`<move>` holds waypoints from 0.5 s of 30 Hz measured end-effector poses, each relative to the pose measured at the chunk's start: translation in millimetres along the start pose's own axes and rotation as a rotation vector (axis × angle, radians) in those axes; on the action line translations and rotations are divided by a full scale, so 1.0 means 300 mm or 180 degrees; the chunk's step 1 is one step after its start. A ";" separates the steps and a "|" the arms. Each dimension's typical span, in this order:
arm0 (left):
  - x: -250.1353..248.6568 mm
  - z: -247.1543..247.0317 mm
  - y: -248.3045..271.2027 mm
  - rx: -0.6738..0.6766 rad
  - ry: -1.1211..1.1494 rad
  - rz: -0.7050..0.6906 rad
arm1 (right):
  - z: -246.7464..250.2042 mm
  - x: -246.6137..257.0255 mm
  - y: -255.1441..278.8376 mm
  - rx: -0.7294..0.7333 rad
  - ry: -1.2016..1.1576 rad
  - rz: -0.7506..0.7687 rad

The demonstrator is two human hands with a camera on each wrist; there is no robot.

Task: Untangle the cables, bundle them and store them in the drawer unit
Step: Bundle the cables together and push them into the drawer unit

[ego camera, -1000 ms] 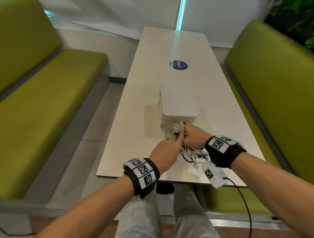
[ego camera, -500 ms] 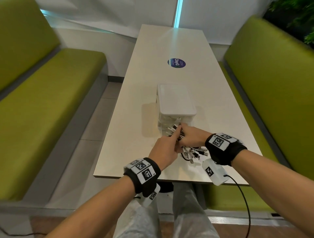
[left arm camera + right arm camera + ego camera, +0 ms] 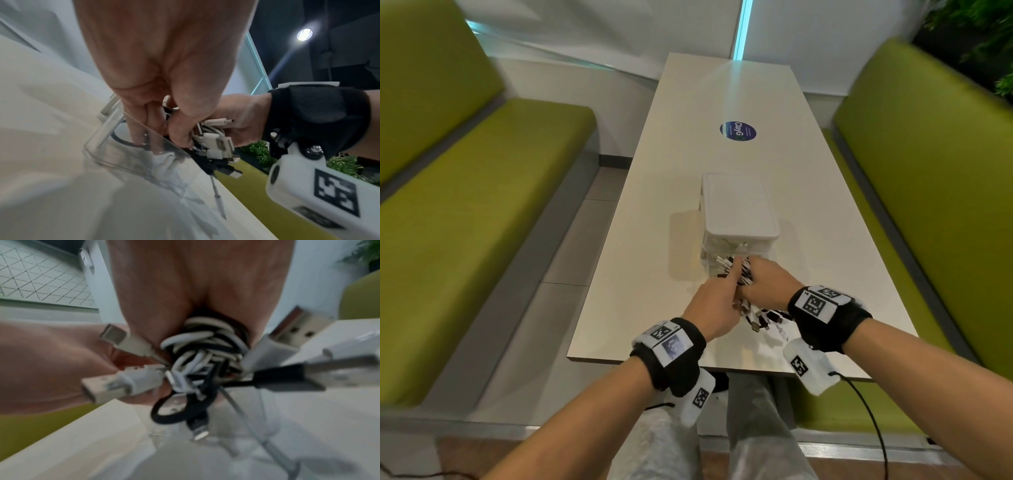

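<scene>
R hand [image 3: 767, 284] was clenched round the cables [image 3: 203, 356] over the open drawer [image 3: 131, 151]; L hand [image 3: 717, 301] pinched them too. Light, floppy, springy, so prob. best gripped mid-coil.

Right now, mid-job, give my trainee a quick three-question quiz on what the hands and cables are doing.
1. True or false: the right hand grips the cable bundle.
2. Where do the left hand's fingers reach? A) into the clear drawer B) onto the blue sticker C) under the table
3. Fill in: the drawer unit's lid is ____ in colour.

Key: 1 true; 2 A; 3 white.
</scene>
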State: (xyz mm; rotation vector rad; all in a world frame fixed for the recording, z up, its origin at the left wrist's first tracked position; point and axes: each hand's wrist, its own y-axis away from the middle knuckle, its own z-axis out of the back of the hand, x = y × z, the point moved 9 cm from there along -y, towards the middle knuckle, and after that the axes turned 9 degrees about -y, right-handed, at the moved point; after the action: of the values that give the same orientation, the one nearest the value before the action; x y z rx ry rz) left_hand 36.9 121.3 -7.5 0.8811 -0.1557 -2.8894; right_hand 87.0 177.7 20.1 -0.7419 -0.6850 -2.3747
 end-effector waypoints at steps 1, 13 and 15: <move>0.003 -0.002 0.000 0.0035 0.0094 0.0013 | 0.007 0.000 0.002 -0.0109 -0.0108 0.0000; -0.001 -0.058 0.009 0.0339 0.0895 0.0109 | -0.013 -0.076 -0.024 0.0336 0.0341 -0.0778; -0.001 -0.058 0.006 0.0333 0.0958 0.0080 | -0.015 -0.079 -0.028 0.0266 0.0308 -0.0826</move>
State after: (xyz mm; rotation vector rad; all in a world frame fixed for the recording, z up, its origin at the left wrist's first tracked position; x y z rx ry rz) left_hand 47.0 118.5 -21.5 1.3072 -0.2880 -2.7041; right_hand 96.7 189.3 -0.5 -0.5252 -0.8788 -2.5765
